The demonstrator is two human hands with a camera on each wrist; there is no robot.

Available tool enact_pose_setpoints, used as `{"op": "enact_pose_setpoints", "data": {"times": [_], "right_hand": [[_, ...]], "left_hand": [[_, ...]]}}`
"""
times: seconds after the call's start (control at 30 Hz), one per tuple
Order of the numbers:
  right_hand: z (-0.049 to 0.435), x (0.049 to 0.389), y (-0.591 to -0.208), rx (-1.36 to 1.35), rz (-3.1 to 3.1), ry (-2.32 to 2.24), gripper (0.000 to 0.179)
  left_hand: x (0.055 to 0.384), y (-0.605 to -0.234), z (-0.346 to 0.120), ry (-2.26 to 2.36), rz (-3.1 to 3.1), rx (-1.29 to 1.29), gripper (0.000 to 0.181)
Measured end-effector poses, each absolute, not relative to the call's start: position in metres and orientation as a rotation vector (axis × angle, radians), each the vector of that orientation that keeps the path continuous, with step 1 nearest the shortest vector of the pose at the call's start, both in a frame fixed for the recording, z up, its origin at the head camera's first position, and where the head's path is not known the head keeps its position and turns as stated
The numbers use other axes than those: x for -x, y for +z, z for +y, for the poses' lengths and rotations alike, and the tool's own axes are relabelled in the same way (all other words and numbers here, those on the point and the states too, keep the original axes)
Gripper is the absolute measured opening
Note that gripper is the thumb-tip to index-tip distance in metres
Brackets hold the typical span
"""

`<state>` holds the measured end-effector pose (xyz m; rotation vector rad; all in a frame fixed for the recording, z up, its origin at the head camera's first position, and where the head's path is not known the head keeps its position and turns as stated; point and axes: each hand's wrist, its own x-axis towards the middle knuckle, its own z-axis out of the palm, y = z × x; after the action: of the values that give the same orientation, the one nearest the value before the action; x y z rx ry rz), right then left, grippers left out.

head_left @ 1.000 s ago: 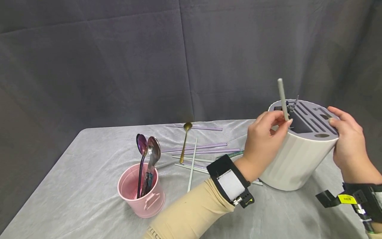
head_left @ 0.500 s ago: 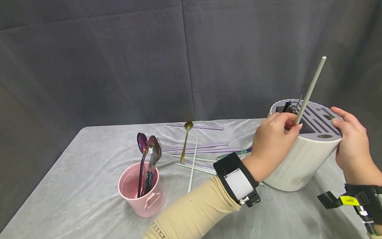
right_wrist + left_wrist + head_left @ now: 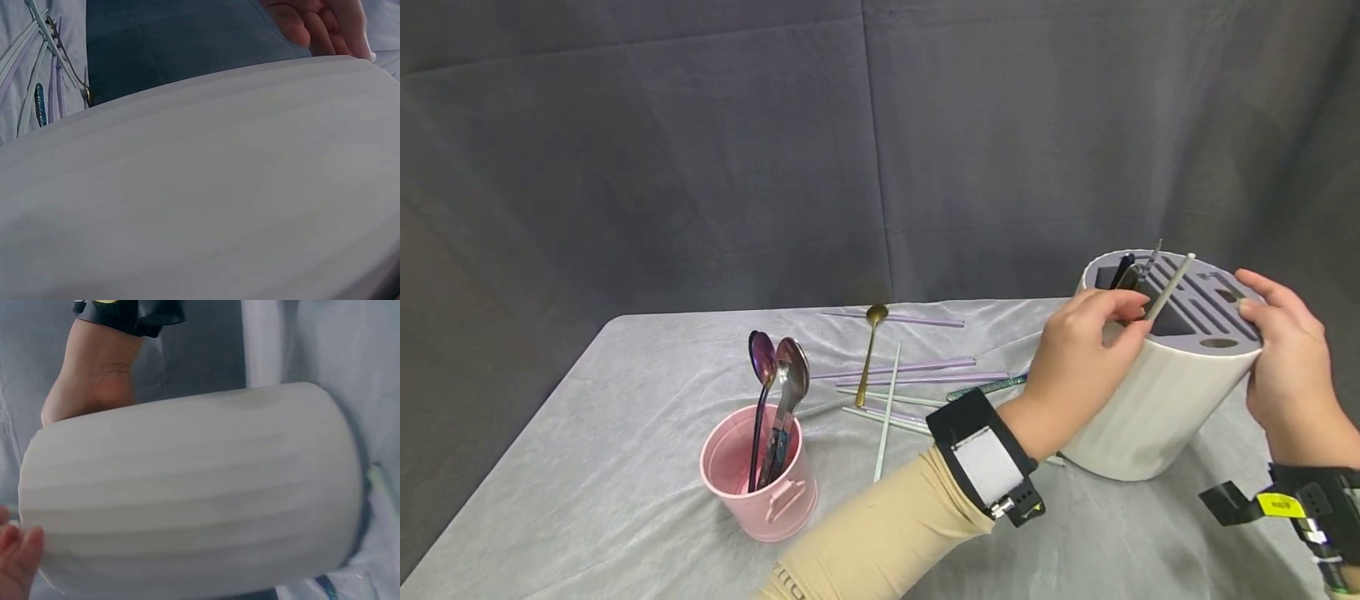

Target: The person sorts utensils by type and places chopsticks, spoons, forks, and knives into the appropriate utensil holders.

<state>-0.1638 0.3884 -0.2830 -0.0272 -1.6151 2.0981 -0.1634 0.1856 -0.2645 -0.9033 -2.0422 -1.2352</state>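
In the head view, my left hand [image 3: 1078,358] is at the near left rim of a white, round knife block [image 3: 1138,417] with a grey slotted top. Its thumb and fingers pinch a pale green chopstick [image 3: 1172,285], which leans right with its lower part down in the block's large dark opening. My right hand [image 3: 1288,358] grips the block's right rim, thumb on top. The block is tilted. Dark-handled utensils [image 3: 1123,268] stand in the opening behind my left fingers. The block's ribbed wall [image 3: 194,500] fills much of the left wrist view.
A pink bucket [image 3: 752,508] to the left holds several spoons [image 3: 790,375]. Between bucket and block lie a gold spoon [image 3: 868,354], purple chopsticks [image 3: 917,381], pale green chopsticks [image 3: 887,412] and a glittery green handle [image 3: 988,387]. A grey curtain [image 3: 737,167] hangs behind the table.
The pale green chopstick swung to the right, rose high above the block, then slid down into the opening so that only a short length sticks out. My right hand kept its grip.
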Motion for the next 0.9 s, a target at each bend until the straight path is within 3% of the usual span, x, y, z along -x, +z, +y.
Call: {"op": "enact_pose_setpoints", "data": {"times": [0.23, 0.67, 0.9], "right_hand": [[0.386, 0.164, -0.281, 0.005, -1.614, 2.107, 0.030], [0.390, 0.165, -0.280, 0.073, -1.618, 2.100, 0.031], [0.387, 0.167, -0.282, 0.078, -1.552, 2.151, 0.029]], "left_hand": [[0.163, -0.286, 0.139, -1.195, -1.982, 0.966, 0.022], [0.163, -0.350, 0.071, -0.666, -2.700, 0.291, 0.036], [0.158, -0.363, 0.061, -0.462, -2.851, 0.118, 0.014]]}}
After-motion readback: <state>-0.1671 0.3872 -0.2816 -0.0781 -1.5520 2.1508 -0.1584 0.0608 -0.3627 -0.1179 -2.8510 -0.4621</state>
